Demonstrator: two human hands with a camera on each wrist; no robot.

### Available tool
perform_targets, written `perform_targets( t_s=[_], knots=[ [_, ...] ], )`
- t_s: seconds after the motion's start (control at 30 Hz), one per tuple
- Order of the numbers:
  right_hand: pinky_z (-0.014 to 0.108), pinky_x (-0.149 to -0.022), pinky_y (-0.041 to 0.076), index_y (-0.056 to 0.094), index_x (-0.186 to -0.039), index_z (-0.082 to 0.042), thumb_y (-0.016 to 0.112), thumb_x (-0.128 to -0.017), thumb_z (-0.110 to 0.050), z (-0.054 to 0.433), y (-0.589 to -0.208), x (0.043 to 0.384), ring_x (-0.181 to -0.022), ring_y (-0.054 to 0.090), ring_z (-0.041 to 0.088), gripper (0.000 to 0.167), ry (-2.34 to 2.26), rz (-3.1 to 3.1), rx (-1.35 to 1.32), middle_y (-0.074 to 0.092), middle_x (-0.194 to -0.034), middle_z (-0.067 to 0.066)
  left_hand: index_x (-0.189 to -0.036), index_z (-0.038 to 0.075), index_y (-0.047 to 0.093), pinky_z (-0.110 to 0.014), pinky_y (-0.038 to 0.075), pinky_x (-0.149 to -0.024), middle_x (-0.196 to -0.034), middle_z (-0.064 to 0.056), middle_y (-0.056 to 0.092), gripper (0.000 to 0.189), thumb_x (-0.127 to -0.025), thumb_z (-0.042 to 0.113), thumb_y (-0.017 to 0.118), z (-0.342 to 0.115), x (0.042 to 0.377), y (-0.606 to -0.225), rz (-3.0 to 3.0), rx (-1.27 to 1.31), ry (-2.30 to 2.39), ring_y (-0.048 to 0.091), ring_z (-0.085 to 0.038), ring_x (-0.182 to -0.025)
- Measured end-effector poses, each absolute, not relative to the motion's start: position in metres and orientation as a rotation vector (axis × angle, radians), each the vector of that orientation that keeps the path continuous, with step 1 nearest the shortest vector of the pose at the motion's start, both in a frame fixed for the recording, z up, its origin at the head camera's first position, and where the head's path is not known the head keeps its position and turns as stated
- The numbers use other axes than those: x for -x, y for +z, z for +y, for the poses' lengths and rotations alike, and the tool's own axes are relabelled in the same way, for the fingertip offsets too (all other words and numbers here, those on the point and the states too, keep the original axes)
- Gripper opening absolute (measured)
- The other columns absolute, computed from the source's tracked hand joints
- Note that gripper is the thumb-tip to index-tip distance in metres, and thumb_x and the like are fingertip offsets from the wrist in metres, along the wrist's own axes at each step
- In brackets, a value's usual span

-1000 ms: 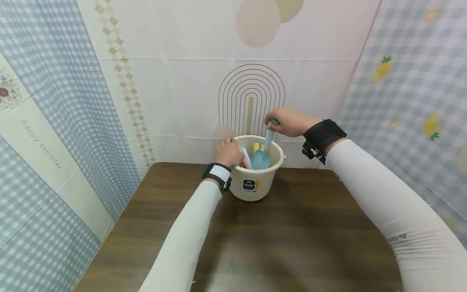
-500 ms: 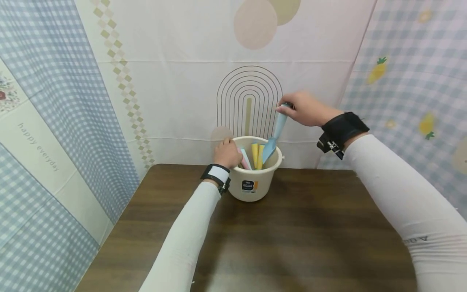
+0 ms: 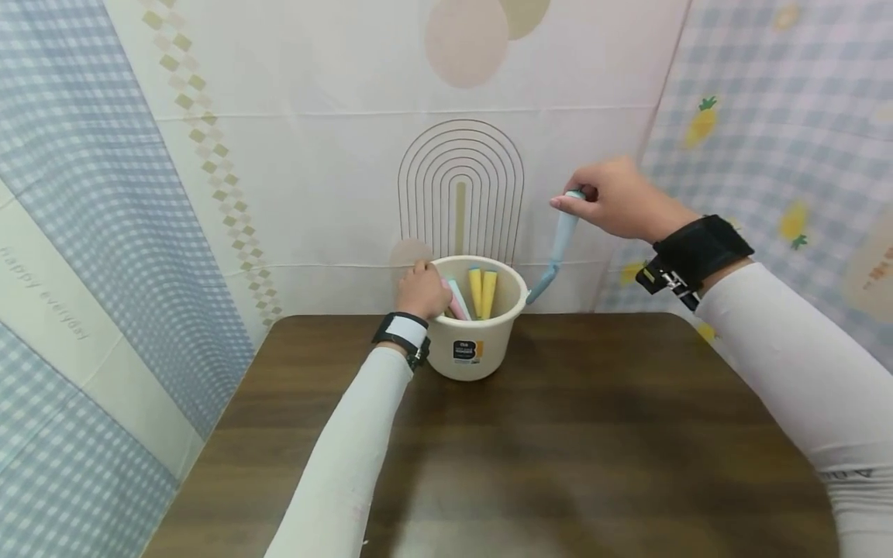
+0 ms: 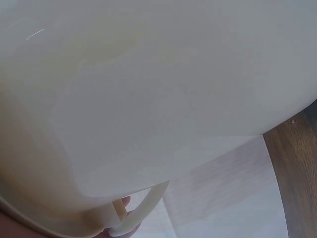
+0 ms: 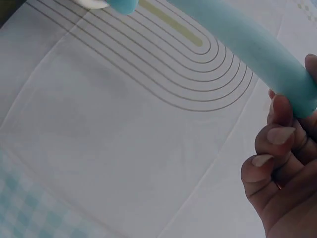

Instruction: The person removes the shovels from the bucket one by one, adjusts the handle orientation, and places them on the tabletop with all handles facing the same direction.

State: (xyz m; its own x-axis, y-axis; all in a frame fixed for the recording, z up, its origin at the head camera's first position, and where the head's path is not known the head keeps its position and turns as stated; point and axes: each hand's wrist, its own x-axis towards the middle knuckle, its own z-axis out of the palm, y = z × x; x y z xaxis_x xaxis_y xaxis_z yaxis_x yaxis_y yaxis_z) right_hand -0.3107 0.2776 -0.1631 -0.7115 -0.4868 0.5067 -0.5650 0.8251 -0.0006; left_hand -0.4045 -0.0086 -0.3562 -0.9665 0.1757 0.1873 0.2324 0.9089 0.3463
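Observation:
My right hand (image 3: 617, 198) pinches the end of a light-blue toy shovel's handle (image 3: 563, 232), right of the cream bucket (image 3: 497, 345). The shovel hangs down, its blade seen edge-on and overlapping the bucket's rim in the head view. In the right wrist view, thumb and fingers (image 5: 277, 139) grip the smooth blue handle (image 5: 247, 47). My left hand (image 3: 422, 294) holds the bucket by its left rim. The left wrist view is filled by the bucket's outer wall (image 4: 163, 109), with fingertips showing beside its curved carrying handle (image 4: 146, 208).
Inside the bucket stand two yellow handles with blue ends (image 3: 488, 293), plus a pink handle (image 3: 456, 304) and a pale blue one (image 3: 460, 297) near the left hand. The bucket stands at the back of a brown wooden table (image 3: 593, 434), before a patterned cloth (image 3: 335, 186).
My right hand has lifted the shovel up and rightward out of the bucket, and the blade has turned edge-on. The left hand keeps its hold on the rim. The head view has shifted slightly.

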Motion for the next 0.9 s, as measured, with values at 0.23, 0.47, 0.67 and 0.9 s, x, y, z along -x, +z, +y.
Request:
perform_targets(
  t_s=[0.23,0.47,0.67,0.9],
  knots=[
    [0.025,-0.054,0.033,0.073,-0.083,-0.011,0.074,-0.097,-0.032,0.3,-0.174,0.293,-0.053,0.04,0.012,0.025,0.21,-2.526,-0.688,0.045,-0.059,0.0,-0.153,-0.008,0.041,-0.053,0.04,-0.117,-0.153,-0.022,0.045,0.063,-0.102,0.028,0.049,-0.016,0.402,-0.354,-2.919,0.3,-0.564,0.049,-0.039,-0.136],
    [0.027,-0.055,0.029,0.057,-0.068,-0.013,0.072,-0.098,-0.032,0.33,-0.197,0.272,-0.051,0.033,0.011,0.038,0.186,-2.557,-0.579,0.033,-0.056,-0.005,-0.152,-0.007,0.042,-0.053,0.04,-0.116,-0.151,-0.022,0.047,0.063,-0.101,0.028,0.048,-0.019,0.403,-0.354,-2.908,0.31,-0.559,0.05,-0.039,-0.134],
    [0.029,-0.055,0.026,0.05,-0.063,-0.014,0.072,-0.097,-0.035,0.362,-0.215,0.251,-0.051,0.027,0.011,0.046,0.182,-2.579,-0.428,0.027,-0.056,-0.006,-0.153,-0.007,0.041,-0.053,0.04,-0.116,-0.151,-0.022,0.047,0.064,-0.1,0.028,0.049,-0.019,0.403,-0.353,-2.915,0.309,-0.563,0.05,-0.039,-0.134],
    [0.029,-0.055,0.022,0.04,-0.058,-0.015,0.071,-0.098,-0.039,0.4,-0.249,0.224,-0.053,0.022,0.011,0.056,0.224,-2.645,-0.214,0.023,-0.059,-0.005,-0.152,-0.007,0.042,-0.053,0.038,-0.118,-0.152,-0.023,0.046,0.062,-0.101,0.028,0.048,-0.02,0.402,-0.352,-2.922,0.312,-0.585,0.049,-0.04,-0.135]
  ],
)
